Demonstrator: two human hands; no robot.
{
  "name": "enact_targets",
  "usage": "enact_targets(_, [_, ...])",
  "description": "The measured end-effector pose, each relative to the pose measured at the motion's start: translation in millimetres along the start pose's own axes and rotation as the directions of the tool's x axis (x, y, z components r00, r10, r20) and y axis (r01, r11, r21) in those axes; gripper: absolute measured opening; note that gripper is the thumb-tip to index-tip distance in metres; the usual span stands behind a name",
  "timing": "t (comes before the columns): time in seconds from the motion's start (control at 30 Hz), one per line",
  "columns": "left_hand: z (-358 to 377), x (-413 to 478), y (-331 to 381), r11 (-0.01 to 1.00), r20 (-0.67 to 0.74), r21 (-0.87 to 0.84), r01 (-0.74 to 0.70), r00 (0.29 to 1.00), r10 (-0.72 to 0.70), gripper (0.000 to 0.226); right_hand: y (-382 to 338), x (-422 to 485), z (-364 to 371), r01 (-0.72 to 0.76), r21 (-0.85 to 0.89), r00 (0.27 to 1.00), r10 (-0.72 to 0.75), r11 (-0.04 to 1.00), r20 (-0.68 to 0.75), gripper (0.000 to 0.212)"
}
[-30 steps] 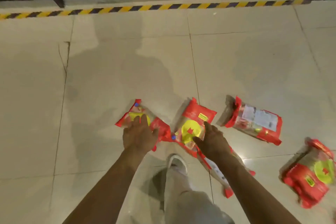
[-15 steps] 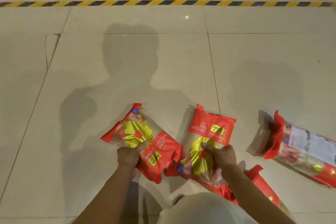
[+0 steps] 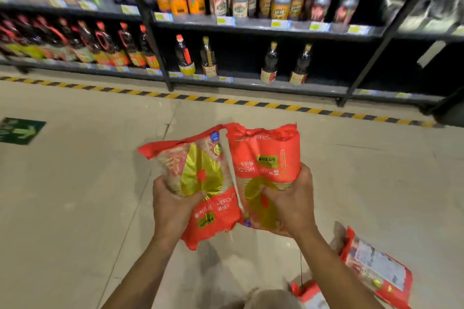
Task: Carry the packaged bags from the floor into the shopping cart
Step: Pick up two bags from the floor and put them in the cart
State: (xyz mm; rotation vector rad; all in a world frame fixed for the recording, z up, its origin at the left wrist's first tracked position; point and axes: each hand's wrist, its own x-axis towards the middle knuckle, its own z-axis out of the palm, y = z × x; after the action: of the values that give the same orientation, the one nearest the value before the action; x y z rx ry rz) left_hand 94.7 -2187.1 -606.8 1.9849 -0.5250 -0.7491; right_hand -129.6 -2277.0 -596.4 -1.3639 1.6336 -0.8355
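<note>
Nearest me, at the bottom edge, a pale trouser knee (image 3: 271, 297) shows. Just to its right two packaged bags lie on the floor (image 3: 75, 208): a cropped bag (image 3: 310, 296) cut by the frame, and a label-up bag (image 3: 376, 268) beside it. Neither is touched.

Above them my left hand (image 3: 173, 206) grips the left bag (image 3: 200, 175) round its middle, thumb across the gold disc and fingers curled underneath; my right hand (image 3: 293, 200) clamps the right bag (image 3: 266, 158) the same way, thumb on the front; both grips are closed firmly on the packs. The two bags touch along their inner edges and hang clear of the tiles.

That is the change: half a second ago both lay on the floor under my hands and the view pointed down; now they are lifted and the view has risen, so I judge the pickup done and the carry beginning.

Further out are bare tiles, a green arrow sign (image 3: 21, 131) at the left, then the striped hazard tape (image 3: 251, 102), then shelves (image 3: 251, 26) of bottles (image 3: 184, 57).

The shopping cart is not in view; I judge I must turn to find it, and at least two bags remain to fetch.
</note>
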Motion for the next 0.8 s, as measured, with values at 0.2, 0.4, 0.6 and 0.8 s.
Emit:
enact_targets(0.2, [-175,-80,211,0.99,-0.119,-0.026,-0.136,0.984,0.132,0.083,-246,-90,-65,0.146,0.106,0.988,-0.15,0.984,0.036,0.087])
enact_targets(0.4, [-344,-162,328,0.959,-0.308,-0.048,-0.278,0.918,0.251,0.081,-434,-193,-82,0.35,0.168,0.928,-0.365,0.922,0.072,0.085])
enact_targets(0.6, [-493,-243,345,0.948,-0.546,-0.034,-0.317,0.8,0.248,0.082,-536,-305,-46,0.472,0.288,0.813,-0.537,0.833,0.224,0.092])
enact_targets(0.8, [-619,-334,302,0.971,-0.801,0.005,-0.241,0.58,0.148,0.087,-582,-429,25,0.495,0.452,0.62,-0.666,0.742,0.415,0.09])
